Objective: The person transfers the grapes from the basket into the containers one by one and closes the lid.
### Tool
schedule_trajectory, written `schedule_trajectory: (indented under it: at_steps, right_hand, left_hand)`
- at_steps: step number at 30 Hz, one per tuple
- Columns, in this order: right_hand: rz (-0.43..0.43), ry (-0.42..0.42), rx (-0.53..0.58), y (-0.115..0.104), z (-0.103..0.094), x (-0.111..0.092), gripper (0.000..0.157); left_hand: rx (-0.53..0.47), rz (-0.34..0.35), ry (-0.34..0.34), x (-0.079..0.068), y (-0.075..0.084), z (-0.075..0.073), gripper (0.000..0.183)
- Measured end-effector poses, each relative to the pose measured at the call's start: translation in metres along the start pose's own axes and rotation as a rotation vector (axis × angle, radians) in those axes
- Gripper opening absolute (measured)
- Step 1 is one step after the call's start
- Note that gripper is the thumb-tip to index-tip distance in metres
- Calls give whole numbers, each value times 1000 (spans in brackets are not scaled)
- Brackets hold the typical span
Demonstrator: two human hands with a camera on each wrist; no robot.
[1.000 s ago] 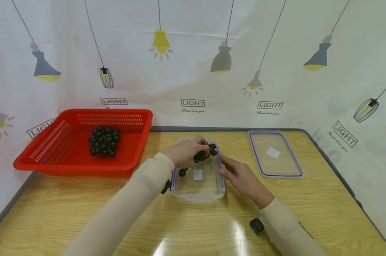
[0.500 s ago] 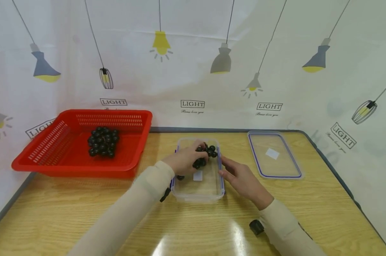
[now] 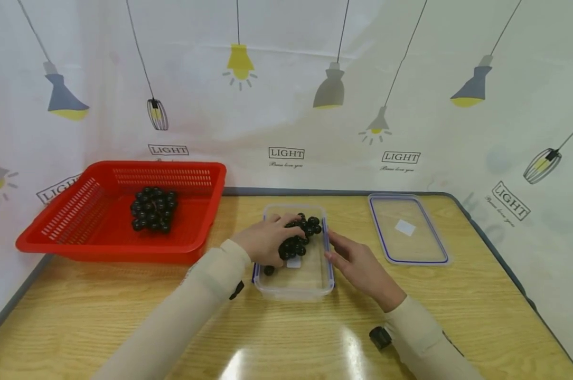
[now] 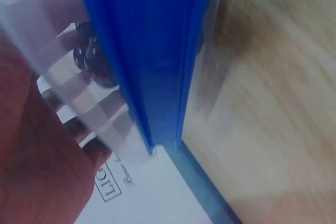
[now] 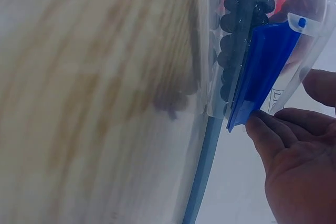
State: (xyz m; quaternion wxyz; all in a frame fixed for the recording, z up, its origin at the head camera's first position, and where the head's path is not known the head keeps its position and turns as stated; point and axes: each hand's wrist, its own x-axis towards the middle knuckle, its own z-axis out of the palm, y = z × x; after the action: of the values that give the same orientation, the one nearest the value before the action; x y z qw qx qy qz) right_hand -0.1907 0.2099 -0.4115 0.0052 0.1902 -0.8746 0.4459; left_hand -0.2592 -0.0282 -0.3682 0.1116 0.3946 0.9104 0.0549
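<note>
A clear plastic food container [image 3: 293,292] with blue side clips sits on the table in the head view. Inside it lies a bunch of dark grapes [image 3: 293,247]. My left hand [image 3: 267,241] reaches over the container's left side and holds the bunch with bent fingers; its thumb is mostly hidden. Through the clear wall in the left wrist view, fingers of the left hand [image 4: 39,145] show beside the grapes. My right hand [image 3: 362,268] rests its fingertips against the container's right side. In the right wrist view they touch the lower end of a blue clip [image 5: 268,69].
A red slotted basket [image 3: 124,253] stands at the left with a second bunch of dark grapes [image 3: 154,209] in it. The clear lid [image 3: 424,243] with a blue seal lies flat at the right. A printed cloth [image 3: 286,105] hangs behind the wooden table.
The left hand has moved slightly left and toward the body, drawing the near part of the bunch with it. More grapes show now. The right hand stays at the container's side.
</note>
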Motion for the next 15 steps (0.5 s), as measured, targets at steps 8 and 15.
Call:
schedule_trajectory:
  at_steps: [8,15]
  right_hand:
    - [-7,-10,9,-2,-2,1,54]
    - [36,-18,43,-1,-1,1,54]
  left_hand:
    - [-36,45,16,6,-2,5,72]
    - [-17,16,-7,8,-5,11,74]
